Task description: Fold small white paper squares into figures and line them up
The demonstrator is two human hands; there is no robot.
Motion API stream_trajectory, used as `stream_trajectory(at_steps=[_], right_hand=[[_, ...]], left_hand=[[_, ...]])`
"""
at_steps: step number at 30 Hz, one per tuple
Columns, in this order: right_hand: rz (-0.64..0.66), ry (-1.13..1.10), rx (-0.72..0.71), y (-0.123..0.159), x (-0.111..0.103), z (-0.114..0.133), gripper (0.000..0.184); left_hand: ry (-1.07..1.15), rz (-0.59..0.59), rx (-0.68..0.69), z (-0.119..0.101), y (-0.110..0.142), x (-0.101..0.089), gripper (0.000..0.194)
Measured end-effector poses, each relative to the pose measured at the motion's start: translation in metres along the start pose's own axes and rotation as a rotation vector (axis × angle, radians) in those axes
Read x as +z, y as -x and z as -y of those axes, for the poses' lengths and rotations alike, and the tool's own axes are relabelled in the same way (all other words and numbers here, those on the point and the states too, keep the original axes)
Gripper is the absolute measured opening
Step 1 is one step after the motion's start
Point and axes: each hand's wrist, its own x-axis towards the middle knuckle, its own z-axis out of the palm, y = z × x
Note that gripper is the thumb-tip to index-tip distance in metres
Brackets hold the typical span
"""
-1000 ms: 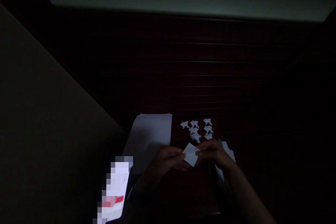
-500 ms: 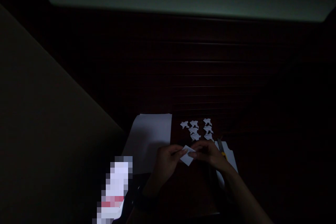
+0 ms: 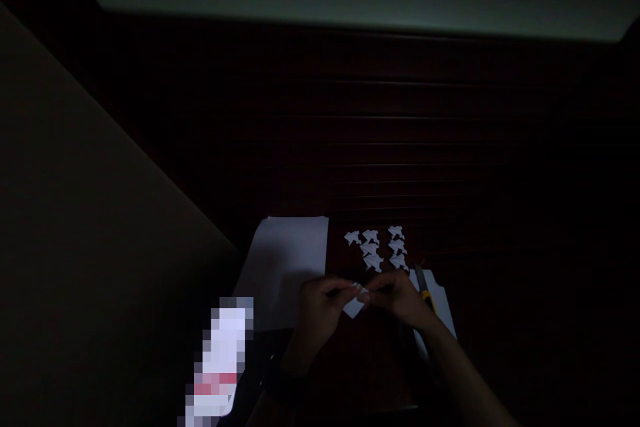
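Note:
Between my two hands is a small piece of folded white paper (image 3: 353, 309), its lower corner pointing toward me. My left hand (image 3: 323, 303) pinches its left side with thumb and fingers. From the right, my right hand (image 3: 397, 295) pinches its upper right part, and the fingertips of both hands nearly meet over it. The fingers hide the paper's top edge. Just beyond the hands lie several small folded white paper figures (image 3: 371, 249), grouped on the dark table (image 3: 365, 373).
A large white sheet stack (image 3: 290, 247) lies to the left. At the right, a yellow-handled cutting tool (image 3: 426, 295) rests on white paper or card (image 3: 443, 303). A bright, pixelated object (image 3: 223, 347) is at the lower left. A dark slatted surface (image 3: 350, 127) rises behind; the scene is dim.
The paper showed as a flat diamond before; now its upper part is bent over or covered beneath my fingertips. My right fingers have drawn in closer to my left ones.

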Motion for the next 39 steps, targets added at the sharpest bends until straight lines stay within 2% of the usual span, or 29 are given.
stream_trajectory(at_steps=[5,10,13,17,22,27,34,39], right_hand=[[0.011,0.018,0.006,0.001,0.000,0.002,0.018],[0.034,0.007,0.006,0.003,0.008,0.006,0.020],[-0.014,0.021,0.001,0.003,0.015,0.005,0.020],[-0.111,0.025,0.046,0.001,0.016,0.001,0.028],[-0.127,-0.016,0.108,0.000,0.006,-0.001,0.026],[-0.148,-0.046,0.047,-0.002,0.005,-0.002,0.019],[-0.265,-0.095,0.160,-0.005,0.008,-0.008,0.026],[-0.255,-0.028,0.049,-0.005,0.011,-0.004,0.024]], left_hand=[[0.038,0.000,-0.076,-0.004,0.000,0.000,0.012],[0.029,-0.050,-0.042,-0.004,0.003,0.003,0.015],[0.026,-0.083,-0.047,-0.001,0.002,0.003,0.015],[0.025,-0.012,-0.061,0.004,-0.004,-0.001,0.018],[-0.075,0.066,-0.070,0.009,-0.007,-0.007,0.021],[-0.158,0.100,-0.006,0.008,-0.002,0.000,0.021],[-0.103,0.158,-0.019,0.006,-0.002,0.002,0.027],[-0.238,0.121,0.008,0.008,-0.001,0.001,0.029]])
